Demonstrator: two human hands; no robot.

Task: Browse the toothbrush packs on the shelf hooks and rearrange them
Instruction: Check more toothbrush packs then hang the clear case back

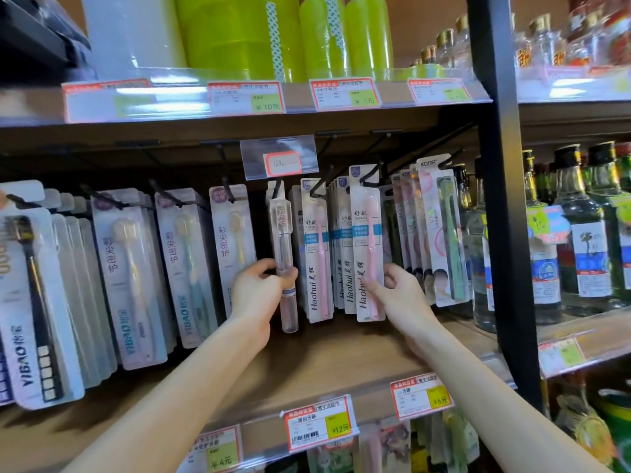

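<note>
Toothbrush packs hang in rows from black hooks [367, 177] under a wooden shelf. My left hand [261, 291] grips a clear tube-shaped toothbrush case [283, 233] that hangs from a middle hook. My right hand [397, 288] holds the lower part of a white Haohui pack [367, 233] with a pink brush, the front one on its hook. Another Haohui pack [316, 254] hangs between the two hands. Left of them hang packs with yellow brushes [232, 233] and a black-brush pack [30, 295]. A green-brush pack [444, 233] hangs at the right.
A black upright post [505, 199] bounds the section on the right, with glass bottles [587, 227] beyond it. Green and white plastic containers [239, 32] stand on the shelf above. Price tags [317, 425] line the shelf edge below, with more packs underneath.
</note>
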